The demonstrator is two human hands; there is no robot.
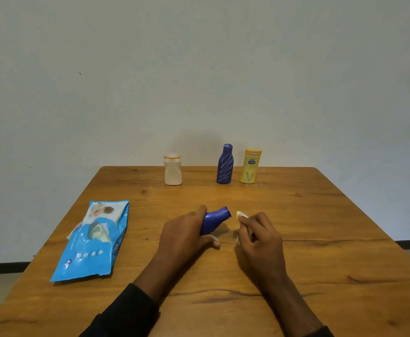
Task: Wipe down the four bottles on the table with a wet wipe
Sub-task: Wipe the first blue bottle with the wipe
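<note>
Left hand (183, 235) grips a tilted blue bottle (214, 221); right hand (260, 235) pinches a mostly hidden wet wipe (241, 215) just beside its cap.

- Wooden table (320, 227), brown and knotted, far edge against the wall.
- Upright in a row near that far edge: white bottle (173, 169), striped blue bottle (225, 164), yellow bottle (250, 166), the last two close together.
- Flat on the left side: blue wipes pack (94, 242), flap peeled open.

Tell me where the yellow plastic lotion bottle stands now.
In the head view, the yellow plastic lotion bottle stands upright near the far edge of the wooden table, right of centre, just right of the tall dark blue bottle.
</note>
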